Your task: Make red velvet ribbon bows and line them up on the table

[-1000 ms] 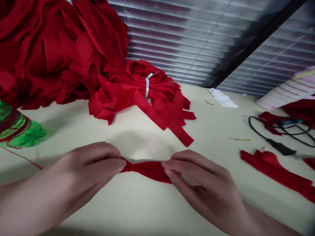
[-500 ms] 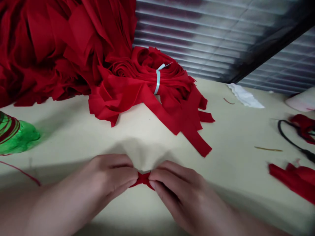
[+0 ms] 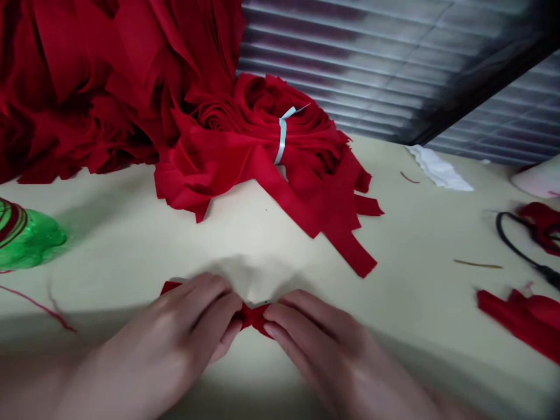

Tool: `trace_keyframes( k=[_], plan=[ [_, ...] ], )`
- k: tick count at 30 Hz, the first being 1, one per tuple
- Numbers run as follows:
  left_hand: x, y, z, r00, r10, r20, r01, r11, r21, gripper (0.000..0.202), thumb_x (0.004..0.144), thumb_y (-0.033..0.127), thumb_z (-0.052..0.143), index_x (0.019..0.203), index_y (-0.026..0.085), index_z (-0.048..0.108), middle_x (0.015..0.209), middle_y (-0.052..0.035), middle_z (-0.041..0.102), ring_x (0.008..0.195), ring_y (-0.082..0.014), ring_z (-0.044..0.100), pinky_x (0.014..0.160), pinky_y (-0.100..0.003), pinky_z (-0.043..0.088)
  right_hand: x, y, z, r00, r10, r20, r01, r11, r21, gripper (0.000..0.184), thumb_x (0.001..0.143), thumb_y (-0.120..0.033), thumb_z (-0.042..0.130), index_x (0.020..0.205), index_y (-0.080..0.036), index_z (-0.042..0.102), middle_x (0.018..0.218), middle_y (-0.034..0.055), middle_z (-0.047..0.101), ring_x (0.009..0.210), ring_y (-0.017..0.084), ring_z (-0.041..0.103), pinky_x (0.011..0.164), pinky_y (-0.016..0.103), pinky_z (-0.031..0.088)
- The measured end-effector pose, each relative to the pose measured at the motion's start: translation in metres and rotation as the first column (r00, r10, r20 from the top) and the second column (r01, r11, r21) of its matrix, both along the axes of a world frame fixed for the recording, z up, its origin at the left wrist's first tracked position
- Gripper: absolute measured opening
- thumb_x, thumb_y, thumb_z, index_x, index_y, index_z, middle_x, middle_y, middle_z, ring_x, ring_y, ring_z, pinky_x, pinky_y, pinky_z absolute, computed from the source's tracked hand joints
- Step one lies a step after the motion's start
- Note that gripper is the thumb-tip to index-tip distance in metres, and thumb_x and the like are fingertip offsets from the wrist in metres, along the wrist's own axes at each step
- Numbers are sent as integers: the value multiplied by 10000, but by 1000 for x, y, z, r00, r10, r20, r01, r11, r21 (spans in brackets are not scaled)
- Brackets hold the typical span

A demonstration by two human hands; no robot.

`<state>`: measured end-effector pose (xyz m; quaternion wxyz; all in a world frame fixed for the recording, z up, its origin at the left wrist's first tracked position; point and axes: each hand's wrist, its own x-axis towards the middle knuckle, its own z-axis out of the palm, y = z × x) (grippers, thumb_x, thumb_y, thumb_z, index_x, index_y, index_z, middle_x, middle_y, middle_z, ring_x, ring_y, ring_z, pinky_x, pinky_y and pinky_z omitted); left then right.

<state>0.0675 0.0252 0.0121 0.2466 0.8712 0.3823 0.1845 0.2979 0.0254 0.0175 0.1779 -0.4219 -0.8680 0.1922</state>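
Left hand [image 3: 175, 332] and right hand [image 3: 324, 344] both gripping a narrow red fabric strip [image 3: 251, 316], fingers pinching it from either side, fingertips nearly meeting, one end poking out past the left hand. Working over the cream tabletop [image 3: 262, 245], in front of the tied red cloth bundle [image 3: 262, 128]. Green plastic bottle [image 3: 26, 236] sitting left of the bundle; black cord [image 3: 516, 239] and loose red cloth piece [image 3: 520, 318] lying right of it.

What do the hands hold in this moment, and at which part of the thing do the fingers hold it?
The left hand and right hand hold a small red fabric strip. Their fingers pinch it from either side of its gathered middle.
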Motion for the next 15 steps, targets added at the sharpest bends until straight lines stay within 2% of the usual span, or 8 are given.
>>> trace_keyframes(
  k=[3, 6, 8, 11, 13, 15],
  plan=[
    [4, 6, 7, 992, -4, -128, 11, 999, 50, 303, 961, 165, 302, 981, 175, 605, 864, -66, 572, 812, -236, 584, 693, -391, 515, -1, -2, 0, 1000, -15, -5, 15, 1000, 15, 353, 944, -111, 334, 807, -191, 649, 730, 36, 618, 574, 135, 577, 600, 259, 539],
    [6, 12, 11, 980, -48, -191, 53, 998, 24, 241, 961, 189, 342, 976, 185, 583, 908, -55, 566, 832, -219, 578, 694, -360, 517, 0, 0, 3, 1000, -6, -30, 4, 999, -43, 237, 925, -114, 444, 863, -197, 657, 794, 30, 640, 682, 132, 626, 672, 240, 546],
    [5, 15, 13, 984, -73, -165, 63, 996, -63, 165, 946, 170, 404, 996, 196, 558, 956, -39, 563, 873, -188, 576, 743, -320, 515, 2, 3, 8, 996, -18, -84, 10, 995, -100, 175, 891, -105, 514, 911, -200, 659, 851, 24, 655, 756, 130, 642, 693, 228, 543],
    [1, 17, 20, 997, -70, -44, 61, 983, -175, 155, 918, 143, 470, 1044, 215, 523, 1030, -17, 556, 918, -136, 572, 798, -247, 503, 5, 6, 19, 978, -94, -185, 73, 990, -118, 131, 837, -101, 574, 886, -192, 656, 823, 10, 651, 637, 93, 612, 574, 189, 517],
    [-2, 14, 26, 999, -46, 28, 49, 993, -105, 226, 915, 140, 479, 1119, 235, 501, 1072, -8, 561, 941, -116, 576, 795, -197, 500, 7, 9, 27, 961, -121, -249, 115, 993, -38, 108, 826, -104, 579, 830, -186, 650, 760, 2, 638, 544, 74, 566, 488, 178, 479],
    [-6, 7, 31, 1000, -27, 14, 26, 996, 89, 289, 925, 146, 470, 1199, 237, 472, 1111, -20, 574, 960, -121, 588, 801, -188, 504, 10, 10, 33, 953, -125, -276, 156, 984, 91, 111, 832, -103, 579, 817, -192, 644, 753, 2, 640, 569, 80, 581, 495, 180, 480]
  ],
)
